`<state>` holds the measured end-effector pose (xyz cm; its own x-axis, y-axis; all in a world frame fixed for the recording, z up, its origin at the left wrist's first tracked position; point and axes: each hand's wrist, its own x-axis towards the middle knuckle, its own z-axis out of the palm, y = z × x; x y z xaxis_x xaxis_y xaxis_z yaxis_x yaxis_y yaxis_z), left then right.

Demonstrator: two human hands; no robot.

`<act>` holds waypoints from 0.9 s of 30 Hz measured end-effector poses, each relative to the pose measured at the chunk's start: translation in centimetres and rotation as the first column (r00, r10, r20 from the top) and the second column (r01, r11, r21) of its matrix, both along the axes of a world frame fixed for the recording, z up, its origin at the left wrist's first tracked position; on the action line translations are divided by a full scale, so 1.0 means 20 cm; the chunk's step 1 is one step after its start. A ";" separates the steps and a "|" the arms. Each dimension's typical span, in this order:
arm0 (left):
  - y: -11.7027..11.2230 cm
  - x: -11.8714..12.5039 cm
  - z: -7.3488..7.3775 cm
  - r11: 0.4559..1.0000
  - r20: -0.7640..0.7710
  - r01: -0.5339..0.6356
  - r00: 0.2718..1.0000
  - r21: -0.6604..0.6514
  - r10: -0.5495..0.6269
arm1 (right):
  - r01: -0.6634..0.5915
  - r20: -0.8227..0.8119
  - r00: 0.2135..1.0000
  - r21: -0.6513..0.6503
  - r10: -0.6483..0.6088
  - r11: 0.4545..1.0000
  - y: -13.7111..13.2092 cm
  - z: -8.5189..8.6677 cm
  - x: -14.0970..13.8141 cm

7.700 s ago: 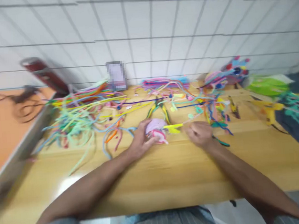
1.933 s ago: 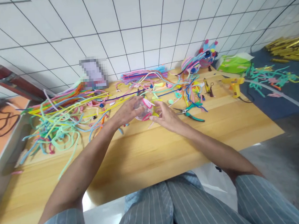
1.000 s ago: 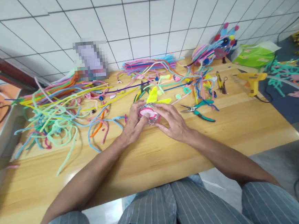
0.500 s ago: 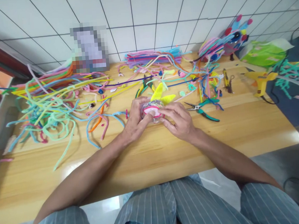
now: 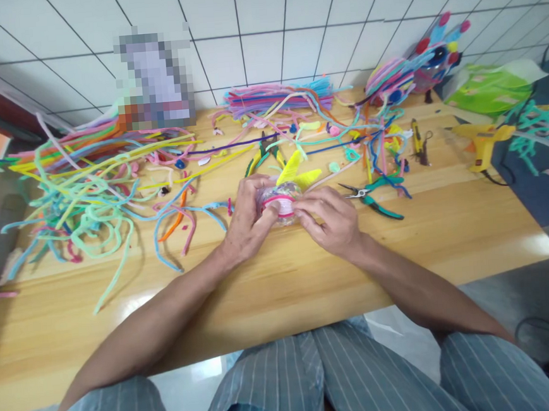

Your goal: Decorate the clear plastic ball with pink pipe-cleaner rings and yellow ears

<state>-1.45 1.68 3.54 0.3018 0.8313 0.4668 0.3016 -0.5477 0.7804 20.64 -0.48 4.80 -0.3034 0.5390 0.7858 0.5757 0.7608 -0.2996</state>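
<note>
Pink-and-clear round piece (image 5: 285, 208): we clasp it between left hand (image 5: 244, 220) and right hand (image 5: 331, 221); teal-handled pliers (image 5: 370, 201) just beside the right.

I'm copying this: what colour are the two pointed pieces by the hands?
The pointed pieces are bright yellow, clearest in the head view.

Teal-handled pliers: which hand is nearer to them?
Right. The right hand is just left of the teal-handled pliers, near their tips; the left hand is farther left, gripping the pink-trimmed craft piece.

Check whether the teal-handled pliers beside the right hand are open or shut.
Open: the teal-handled pliers lie with handles spread wide and tips apart.
</note>
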 end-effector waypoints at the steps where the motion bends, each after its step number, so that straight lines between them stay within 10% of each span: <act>1: 0.00 0.00 0.00 1.000 -0.003 -0.005 1.000 0.002 0.005 | -0.005 0.003 1.000 0.002 0.004 1.000 0.00 0.00 0.00; 27: 0.00 0.03 -0.01 0.995 -0.003 -0.102 0.995 -0.018 0.102 | 0.029 0.079 0.996 0.108 -0.038 0.994 0.03 -0.02 0.00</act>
